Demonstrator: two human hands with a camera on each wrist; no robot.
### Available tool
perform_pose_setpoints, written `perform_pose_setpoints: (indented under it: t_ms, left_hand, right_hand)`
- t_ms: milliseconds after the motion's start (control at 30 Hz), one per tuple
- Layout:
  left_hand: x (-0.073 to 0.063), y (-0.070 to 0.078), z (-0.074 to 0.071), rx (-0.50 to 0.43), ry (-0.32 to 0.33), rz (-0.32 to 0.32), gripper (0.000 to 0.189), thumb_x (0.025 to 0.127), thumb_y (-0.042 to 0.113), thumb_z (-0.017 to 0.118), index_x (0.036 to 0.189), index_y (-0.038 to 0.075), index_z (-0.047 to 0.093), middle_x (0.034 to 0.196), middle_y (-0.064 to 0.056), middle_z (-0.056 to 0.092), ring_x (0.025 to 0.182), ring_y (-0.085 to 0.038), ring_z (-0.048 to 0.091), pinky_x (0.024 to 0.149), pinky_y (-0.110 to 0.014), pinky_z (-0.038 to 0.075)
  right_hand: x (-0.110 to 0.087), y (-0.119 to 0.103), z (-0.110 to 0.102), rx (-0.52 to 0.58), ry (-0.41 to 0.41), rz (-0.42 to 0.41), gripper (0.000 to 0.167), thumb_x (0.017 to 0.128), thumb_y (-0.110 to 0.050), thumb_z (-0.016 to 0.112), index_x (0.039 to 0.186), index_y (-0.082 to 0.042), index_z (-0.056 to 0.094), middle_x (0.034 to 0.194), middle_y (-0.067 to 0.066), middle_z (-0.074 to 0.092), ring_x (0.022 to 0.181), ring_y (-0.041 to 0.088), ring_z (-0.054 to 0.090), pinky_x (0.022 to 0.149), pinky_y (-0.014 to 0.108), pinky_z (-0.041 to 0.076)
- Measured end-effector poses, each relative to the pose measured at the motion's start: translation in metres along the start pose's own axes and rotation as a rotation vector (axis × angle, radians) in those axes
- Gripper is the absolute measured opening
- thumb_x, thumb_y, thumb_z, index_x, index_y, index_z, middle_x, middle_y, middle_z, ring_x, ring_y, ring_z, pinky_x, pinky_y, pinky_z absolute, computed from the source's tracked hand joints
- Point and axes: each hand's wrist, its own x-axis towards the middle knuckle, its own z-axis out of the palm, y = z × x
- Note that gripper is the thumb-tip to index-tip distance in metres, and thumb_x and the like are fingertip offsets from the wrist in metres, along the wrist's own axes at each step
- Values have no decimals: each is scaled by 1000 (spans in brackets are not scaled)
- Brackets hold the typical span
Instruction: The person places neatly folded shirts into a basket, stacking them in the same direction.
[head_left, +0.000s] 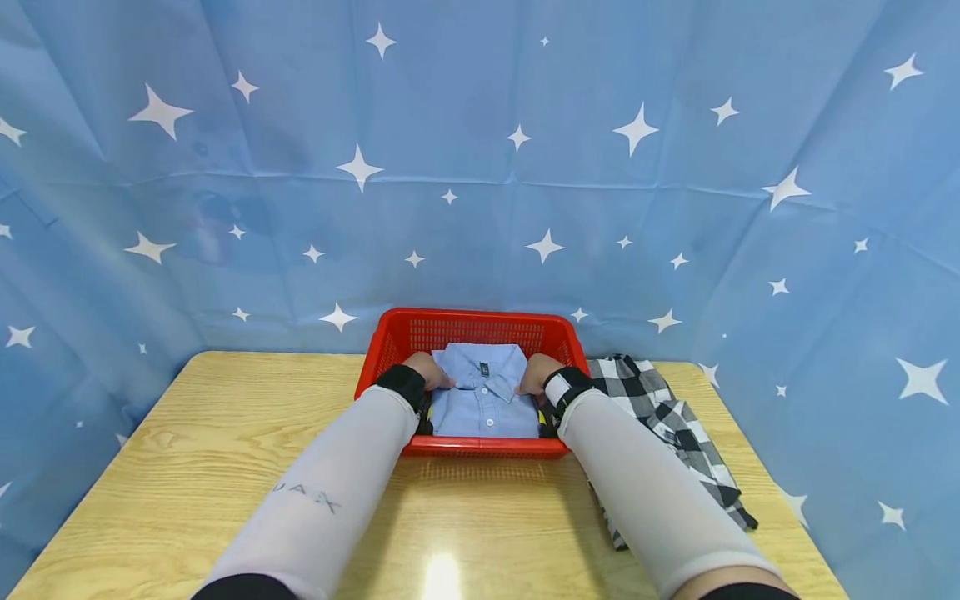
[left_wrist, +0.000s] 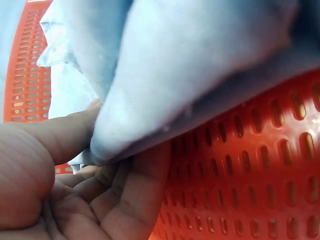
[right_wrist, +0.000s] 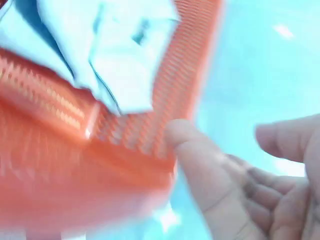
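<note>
- The left hand [head_left: 429, 369] pinched a side edge of the blue shirt [head_left: 480, 417], its thumb lying on top of the cloth and its fingers underneath, as the left wrist view showed
- The right hand [head_left: 538, 373] gripped nothing in its own wrist view: thumb and forefinger stood apart with a gap between them, the picture partly blurred
- Seen from the head, that right hand was at the shirt's other side, close by the collar [head_left: 498, 386]; whether its fingers touched the cloth there, I could not tell
- The shirt lay front up between the two hands, inside the red basket [head_left: 480, 447], with a dark label [head_left: 483, 368] in its neck and pale buttons [head_left: 490, 422] running down from the collar
- Both hands reached over the basket's near edge, and its slotted wall showed just beside and below the left hand's pinch
- Black straps [head_left: 402, 386] circled both wrists directly behind the hands, and pale sleeves [head_left: 322, 492] covered the forearms, the left one marked with dark letters
- A black-and-white checked cloth [head_left: 637, 387] lay crumpled beyond the right hand, outside the basket and partly behind the right forearm
- Below the hands was the wooden table [head_left: 247, 450], and past them a blue curtain [head_left: 450, 108] with white stars
</note>
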Motion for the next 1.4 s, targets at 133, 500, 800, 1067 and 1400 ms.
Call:
perform_pose_setpoints:
  t_ms: [133, 500, 800, 1067, 1400]
  left_hand:
    - [-18, 6, -9, 4, 19, 19, 64, 91, 38, 78, 133, -7, 63, 132, -17, 67, 110, -25, 63, 98, -36, 54]
    - [-50, 17, -46, 47, 103, 116, 39, 94, 37, 73, 109, 1, 75, 83, -9, 66, 81, -24, 62, 70, -33, 51]
    - [-157, 9, -40, 79, 115, 519, 45, 98, 38, 71, 134, 11, 68, 119, -6, 75, 105, -22, 70, 96, -44, 58]
    - [-182, -21, 25, 233, 395, 757, 52, 95, 43, 75, 133, 7, 69, 123, -9, 74, 118, -28, 69, 109, -50, 51]
    - [-170, -41, 51, 382, 593, 782, 29, 90, 16, 81, 117, 9, 72, 106, -3, 76, 99, -20, 69, 87, -35, 52]
  right_hand:
    - [-5, 2, -5, 67, 25, -13, 29, 93, -24, 78, 75, -2, 72, 60, 6, 64, 51, 17, 65, 52, 26, 54]
    - [-85, 39, -81, 469, 242, -216, 39, 110, -28, 52, 104, 6, 70, 85, 21, 74, 72, 30, 76, 63, 35, 63]
    - [-105, 152, -50, 369, 494, -100, 47, 110, -37, 47, 120, 5, 65, 97, 22, 73, 74, 26, 71, 65, 40, 57]
    - [-116, 163, 11, 130, 158, -15, 117, 86, -85, 54, 166, -7, 17, 161, 47, 12, 142, 74, 19, 102, 85, 33]
    - [-106, 161, 28, 89, 50, 57, 125, 77, -88, 61, 167, -13, 16, 162, 47, 2, 139, 80, 8, 98, 89, 32]
